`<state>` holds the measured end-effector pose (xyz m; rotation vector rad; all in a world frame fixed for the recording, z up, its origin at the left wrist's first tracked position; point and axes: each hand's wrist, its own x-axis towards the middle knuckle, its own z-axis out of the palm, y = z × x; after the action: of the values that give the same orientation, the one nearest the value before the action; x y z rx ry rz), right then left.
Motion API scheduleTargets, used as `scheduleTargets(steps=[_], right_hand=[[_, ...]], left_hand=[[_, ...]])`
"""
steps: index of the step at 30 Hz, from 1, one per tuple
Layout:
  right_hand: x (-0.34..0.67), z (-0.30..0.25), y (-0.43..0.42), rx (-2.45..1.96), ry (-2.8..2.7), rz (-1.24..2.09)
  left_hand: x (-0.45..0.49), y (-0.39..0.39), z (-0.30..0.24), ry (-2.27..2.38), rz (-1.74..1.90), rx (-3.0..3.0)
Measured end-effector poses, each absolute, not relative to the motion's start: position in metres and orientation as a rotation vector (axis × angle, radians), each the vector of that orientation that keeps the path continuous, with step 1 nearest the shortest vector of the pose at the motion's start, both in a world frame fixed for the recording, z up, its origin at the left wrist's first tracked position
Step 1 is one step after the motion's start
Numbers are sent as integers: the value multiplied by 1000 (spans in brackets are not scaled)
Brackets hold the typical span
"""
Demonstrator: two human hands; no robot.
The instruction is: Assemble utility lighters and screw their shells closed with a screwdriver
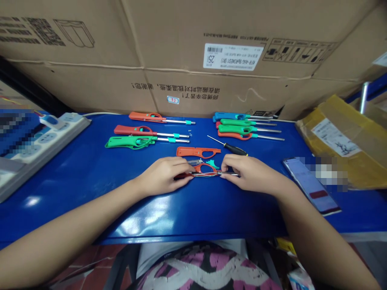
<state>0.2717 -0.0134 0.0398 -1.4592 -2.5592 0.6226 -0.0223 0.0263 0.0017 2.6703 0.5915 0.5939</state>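
Note:
An opened orange gas lighter (205,167) with thin wires along it lies between my hands. My left hand (166,175) is closed on its handle end, with the fingertips pressed together. My right hand (250,173) pinches the lighter's metal tube (232,174) near where it meets the casing. Just beyond lie a loose orange casing half (198,152), a small teal plastic piece (213,164) and a clear-grey part (195,162), partly covered by my left fingers. A black-and-yellow screwdriver (234,149) rests above my right hand. What sits under my fingertips is hidden.
Red, orange and green lighters (133,130) lie back left, and several more (236,129) back right. A power strip (45,145) borders the left. At right are a phone (313,185) and a taped package (347,141). A large cardboard box (181,48) stands behind the blue table (121,217).

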Motion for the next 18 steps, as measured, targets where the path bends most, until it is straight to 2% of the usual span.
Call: scheduleTargets(steps=[7,12,18], right_hand=[[274,40,-14,-1369,-2572,727],[271,37,-14,-1306,-2501,626],[261,30,-17,-1202,-2587,679]], left_hand=[[-23,26,2,602,567,2620],[-22,25,2,621,589,2599],[-19,22,3,669,646,2557]])
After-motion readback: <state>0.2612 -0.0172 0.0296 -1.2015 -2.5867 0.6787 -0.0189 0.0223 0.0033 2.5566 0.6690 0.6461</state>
